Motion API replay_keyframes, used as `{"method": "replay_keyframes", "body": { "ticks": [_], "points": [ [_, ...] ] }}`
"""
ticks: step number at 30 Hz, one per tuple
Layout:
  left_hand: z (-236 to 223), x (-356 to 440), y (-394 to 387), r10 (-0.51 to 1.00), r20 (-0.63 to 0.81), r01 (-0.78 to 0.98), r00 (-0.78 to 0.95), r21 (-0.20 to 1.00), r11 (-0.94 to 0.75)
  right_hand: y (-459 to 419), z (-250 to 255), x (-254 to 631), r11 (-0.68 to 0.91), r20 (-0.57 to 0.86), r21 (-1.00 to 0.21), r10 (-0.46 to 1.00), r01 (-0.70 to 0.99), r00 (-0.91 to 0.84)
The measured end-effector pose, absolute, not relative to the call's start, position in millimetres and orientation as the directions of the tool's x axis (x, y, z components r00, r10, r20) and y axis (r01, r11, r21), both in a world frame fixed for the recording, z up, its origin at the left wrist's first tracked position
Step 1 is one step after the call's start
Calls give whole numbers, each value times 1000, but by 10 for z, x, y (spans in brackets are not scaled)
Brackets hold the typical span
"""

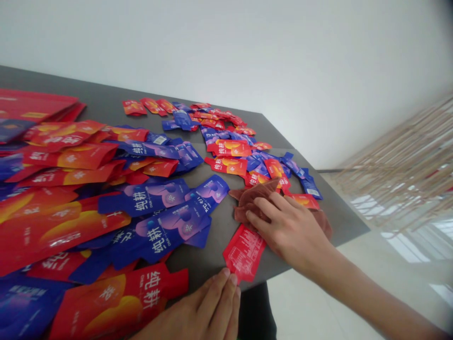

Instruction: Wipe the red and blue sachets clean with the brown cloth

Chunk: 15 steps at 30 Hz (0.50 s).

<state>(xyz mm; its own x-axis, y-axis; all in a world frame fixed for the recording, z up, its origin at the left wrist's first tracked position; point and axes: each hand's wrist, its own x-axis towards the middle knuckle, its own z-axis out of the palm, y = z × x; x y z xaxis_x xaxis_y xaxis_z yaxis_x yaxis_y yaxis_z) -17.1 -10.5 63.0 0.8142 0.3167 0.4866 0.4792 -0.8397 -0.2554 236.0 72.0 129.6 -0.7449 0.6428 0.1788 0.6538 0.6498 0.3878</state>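
A red pouch [244, 255] lies with its printed text side up near the table's front edge. At its near corner, the fingertips of my left hand [208, 307] are pressed together on it; the thumb is hidden. My right hand [288, 224] is bunched over a brown cloth [258, 194], which covers the pouch's far end. Just left of this pouch, blue pouches [170, 229] and red-orange pouches [120, 302] overlap in a large pile. Beyond the cloth, more red pouches [231, 147] and blue pouches [182, 119] are scattered.
Flat red packages [38, 106] are stacked at the far left of the grey table [279, 134]. A white wall [226, 52] runs behind it. Past the right edge are a pale floor [318, 302] and a blurred rack of thin sticks [399, 160].
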Motion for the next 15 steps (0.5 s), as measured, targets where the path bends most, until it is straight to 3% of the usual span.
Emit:
{"method": "replay_keyframes", "body": {
  "ticks": [15],
  "points": [
    [633, -180, -95, 305, 473, 465, 827, -269, -844, 339, 1305, 2189, 703, 212, 363, 577, 612, -789]
  ]
}}
